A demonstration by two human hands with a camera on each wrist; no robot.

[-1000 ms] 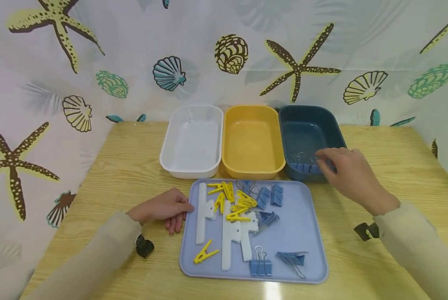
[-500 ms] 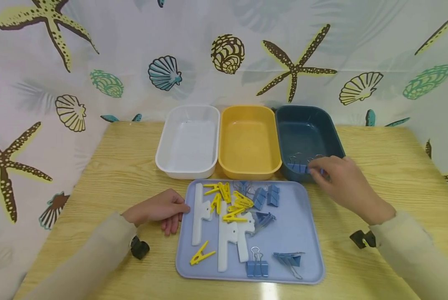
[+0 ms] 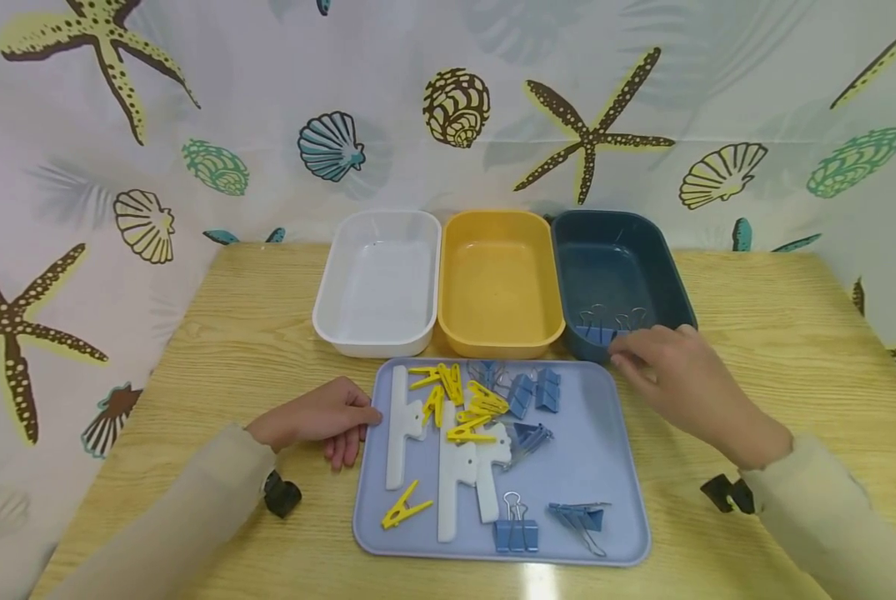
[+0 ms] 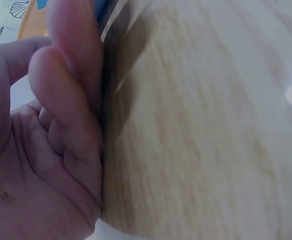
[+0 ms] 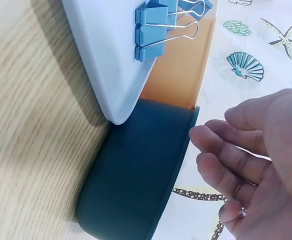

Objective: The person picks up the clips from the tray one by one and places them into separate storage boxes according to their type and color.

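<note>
Right hand (image 3: 665, 382), thumb and fingers apart, is empty by the navy bin (image 3: 605, 258) beyond the far-right corner of the tray (image 3: 590, 475), having drawn back, uncovering more binder clips (image 3: 593, 335) inside. Left hand (image 3: 318, 421), loosely curled, rests at the tray's left rim. By its near rim, one blue clip (image 3: 517, 537) points its handles, lengthwise, toward the far rim.

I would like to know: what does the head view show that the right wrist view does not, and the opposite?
Only the head view: the left hand, the yellow clips, the white clips, and the binder clips inside the dark bin.

Only the right wrist view: the palm side of the right hand, which the head view shows from its back.

Both: the right hand itself, the dark bin, the yellow bin, blue clips on the tray, the table and the patterned cloth.
</note>
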